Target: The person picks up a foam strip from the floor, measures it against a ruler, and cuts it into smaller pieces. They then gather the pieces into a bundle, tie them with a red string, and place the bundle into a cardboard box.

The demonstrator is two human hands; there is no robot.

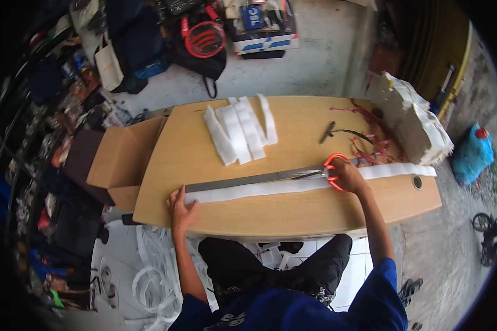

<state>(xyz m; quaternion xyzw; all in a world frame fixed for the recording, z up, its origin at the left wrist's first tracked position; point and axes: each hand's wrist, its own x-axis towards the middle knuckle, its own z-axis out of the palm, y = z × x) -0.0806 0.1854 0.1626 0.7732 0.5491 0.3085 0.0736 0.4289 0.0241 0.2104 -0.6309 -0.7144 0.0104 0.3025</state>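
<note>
A long white strip [248, 192] runs across the table, its right part extending past my right hand toward the table's far right. Along its upper edge lies a flat grey ruler-like bar [232, 182]. At the left end of both, my left hand [180, 209] rests with thumb and fingers apart, the thumb on the strip and the fingertips at the bar's end. My right hand [348, 175] grips orange-handled scissors [332, 183], whose blades point left over the bar and strip. Several shorter white strips [238, 129] lie side by side farther back.
Past my right hand are reddish scraps [378, 135], a dark slim tool [328, 132] and a white stacked bundle [417, 121]. An open cardboard box [121, 157] stands at the table's left. Loose white strips [152, 276] pile on the floor. The table [292, 215] has a round hole at right.
</note>
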